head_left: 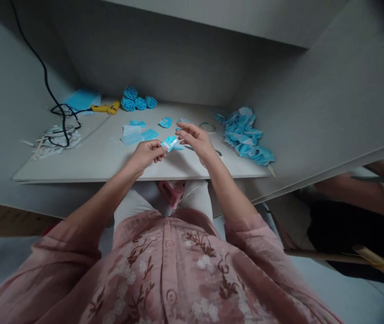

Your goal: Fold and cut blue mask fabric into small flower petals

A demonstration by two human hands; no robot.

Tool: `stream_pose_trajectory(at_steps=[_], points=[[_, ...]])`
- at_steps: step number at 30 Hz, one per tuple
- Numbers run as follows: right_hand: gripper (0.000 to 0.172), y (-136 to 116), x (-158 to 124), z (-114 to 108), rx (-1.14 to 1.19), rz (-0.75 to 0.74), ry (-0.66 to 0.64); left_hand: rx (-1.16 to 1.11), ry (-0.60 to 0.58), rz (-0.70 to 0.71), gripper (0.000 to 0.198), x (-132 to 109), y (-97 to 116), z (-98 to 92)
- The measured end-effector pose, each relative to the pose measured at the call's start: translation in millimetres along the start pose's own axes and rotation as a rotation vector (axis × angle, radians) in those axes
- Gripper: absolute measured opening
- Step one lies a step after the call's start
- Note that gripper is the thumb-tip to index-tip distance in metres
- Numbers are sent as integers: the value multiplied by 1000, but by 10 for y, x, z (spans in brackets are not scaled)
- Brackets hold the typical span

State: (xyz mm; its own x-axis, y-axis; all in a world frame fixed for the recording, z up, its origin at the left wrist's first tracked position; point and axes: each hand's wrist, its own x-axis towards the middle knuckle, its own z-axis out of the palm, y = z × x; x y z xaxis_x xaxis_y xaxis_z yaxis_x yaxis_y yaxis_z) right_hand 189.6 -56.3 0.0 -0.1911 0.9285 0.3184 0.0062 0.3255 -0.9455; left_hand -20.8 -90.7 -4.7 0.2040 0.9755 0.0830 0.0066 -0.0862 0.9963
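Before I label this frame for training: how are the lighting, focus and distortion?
Head view: soft, dim, even light with no glare. Wide-angle stretch splays the partition walls outward around the table. The left hand, right hand and the blue piece between them are fairly sharp. The upper right corner darkens, and the shirt at the bottom is slightly soft.

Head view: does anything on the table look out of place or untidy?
The black cable lies tangled beside the yellow glue gun at the left rear; a pink object sits on the person's lap, below the table.
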Motion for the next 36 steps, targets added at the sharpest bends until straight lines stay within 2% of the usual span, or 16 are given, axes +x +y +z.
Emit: stream_pose_trajectory(at_steps=[6, 10, 15, 17, 21, 27, 32, 36], points=[[48, 67, 124, 96, -24, -76, -153, 19, 7, -1, 24, -64, 2, 18], [49, 104, 242, 140, -89, -88, -218, 0, 40, -9, 27, -57, -50, -51], [60, 53, 372, 43, -41, -7, -133, -5, 55, 7, 29, 61, -72, -212], [62, 37, 401, -5, -32, 29, -135, 7, 56, 4, 29, 146, -62, -263], [57, 60, 445, -22, -2, 63, -150, 28, 42, -11, 30, 331, -53, -301], [50, 187, 612, 29, 48, 58, -175, 33, 3, -31, 31, 506, -74, -299], [46, 247, 719, 20, -8, 27, -167, -16, -77, -76, 35, 587, -186, -404], [47, 287, 745, 29, -37, -7, -167, -62, -29, -44, 41, 683, -239, -426]])
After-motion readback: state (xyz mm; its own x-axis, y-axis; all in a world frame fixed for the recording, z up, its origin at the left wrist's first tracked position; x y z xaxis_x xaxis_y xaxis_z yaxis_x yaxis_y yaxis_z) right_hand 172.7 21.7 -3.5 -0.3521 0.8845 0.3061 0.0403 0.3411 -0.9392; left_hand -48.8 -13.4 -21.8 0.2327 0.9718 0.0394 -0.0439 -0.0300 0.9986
